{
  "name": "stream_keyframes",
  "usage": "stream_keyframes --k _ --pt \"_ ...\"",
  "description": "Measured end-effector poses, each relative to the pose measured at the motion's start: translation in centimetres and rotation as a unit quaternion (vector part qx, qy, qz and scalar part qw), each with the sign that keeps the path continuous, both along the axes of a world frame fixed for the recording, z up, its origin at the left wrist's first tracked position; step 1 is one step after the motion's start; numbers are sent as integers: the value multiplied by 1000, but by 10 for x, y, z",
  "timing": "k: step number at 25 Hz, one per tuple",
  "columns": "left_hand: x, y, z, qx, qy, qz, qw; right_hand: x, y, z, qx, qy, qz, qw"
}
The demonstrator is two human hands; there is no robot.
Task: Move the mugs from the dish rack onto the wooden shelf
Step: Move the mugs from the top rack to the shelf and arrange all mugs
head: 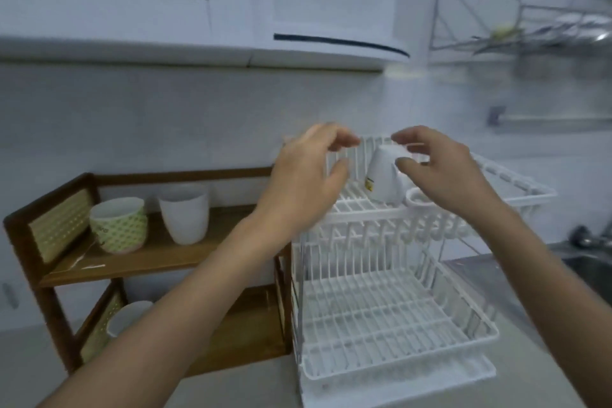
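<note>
We hold both hands up over the top tier of the white dish rack (390,275), which stands on the counter (231,387) just right of the wooden shelf (165,255). One white mug (385,175) remains on that top tier, upside down and tilted, leaning against the upright wires. Our right hand (443,172) is just to the right of it, fingers curled and spread apart, the thumb tip close beside the mug's side and the other fingertips above its upturned base; the blur keeps us from telling whether they touch it. Our left hand (308,182) hovers to the mug's left, half open with fingers bent, holding nothing, with bare rack wires between it and the mug. On the shelf's upper board, a green patterned cup (119,225) and a white cup (185,214) stand upright side by side. Another white mug (127,318) sits on the lower board, partly hidden behind our left forearm.
</note>
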State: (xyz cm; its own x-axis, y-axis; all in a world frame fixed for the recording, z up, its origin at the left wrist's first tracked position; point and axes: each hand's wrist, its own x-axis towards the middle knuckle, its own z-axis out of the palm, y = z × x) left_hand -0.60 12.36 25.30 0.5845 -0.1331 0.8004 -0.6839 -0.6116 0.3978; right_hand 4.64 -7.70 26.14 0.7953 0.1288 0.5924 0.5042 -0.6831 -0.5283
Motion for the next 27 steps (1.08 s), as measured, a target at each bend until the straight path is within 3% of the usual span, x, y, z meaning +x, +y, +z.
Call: stream_keyframes --k 3,5,8,11,13,15,20,24,27 --pt "37 -44 21 250 -10 60 966 52 -66 20 -198 125 -130 963" --pt "66 -67 32 413 -39 129 901 77 -90 24 -282 203 -170 922" --pt "102 -95 38 584 -102 182 784 101 -102 15 -278 261 -165 910" --pt "133 -107 36 693 -165 177 679 114 -109 5 -224 262 -154 926" --pt "150 -108 36 728 -217 160 630 121 -116 4 -201 247 -148 936" --pt "164 -110 40 734 -248 145 615 126 -125 6 -178 245 -140 943" --pt "196 -139 47 762 -128 127 622 132 -145 2 -96 264 -130 951" --pt "205 -150 59 770 -105 156 610 135 -146 -2 -119 241 -119 956" --pt "206 -141 52 741 -76 170 645 138 -148 -6 -132 230 -123 956"
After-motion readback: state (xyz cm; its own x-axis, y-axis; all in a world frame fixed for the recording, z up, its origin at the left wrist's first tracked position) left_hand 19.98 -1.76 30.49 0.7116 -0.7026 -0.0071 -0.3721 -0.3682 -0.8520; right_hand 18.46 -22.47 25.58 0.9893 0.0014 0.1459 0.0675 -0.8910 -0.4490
